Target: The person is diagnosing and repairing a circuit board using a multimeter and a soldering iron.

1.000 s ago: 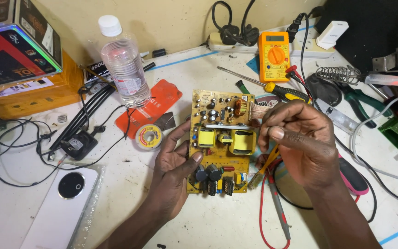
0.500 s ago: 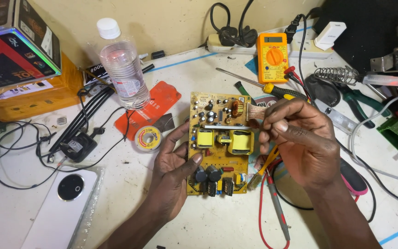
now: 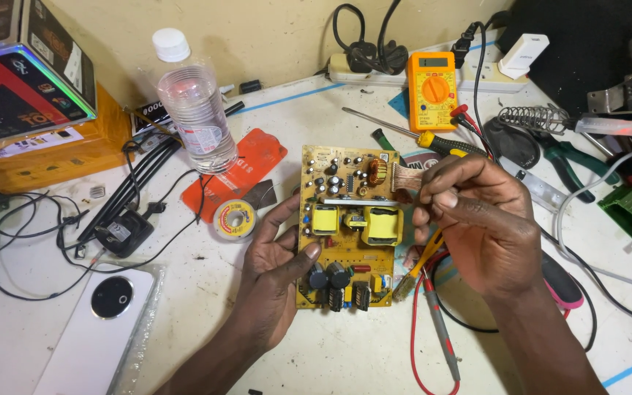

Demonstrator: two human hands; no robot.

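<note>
A yellow circuit board [image 3: 345, 249] with two yellow transformers, a copper coil and dark capacitors lies flat on the white bench. My left hand [image 3: 276, 267] grips its left edge, thumb resting on the board near the capacitors. My right hand [image 3: 477, 219] holds a small brush [image 3: 402, 180] pinched between the fingers. Its pale bristles touch the board's upper right corner beside the coil. The brush's yellow handle runs down under my palm and ends next to the board's lower right edge.
A clear water bottle [image 3: 193, 110], an orange card [image 3: 237, 170] and a solder reel [image 3: 234, 219] sit left of the board. An orange multimeter [image 3: 431, 82], a screwdriver [image 3: 433, 140], pliers and a soldering stand lie behind. A white phone [image 3: 104, 322] and black cables are at the left.
The brush bristles have shifted slightly along the board's upper right corner. My left hand and the board stay where they were.
</note>
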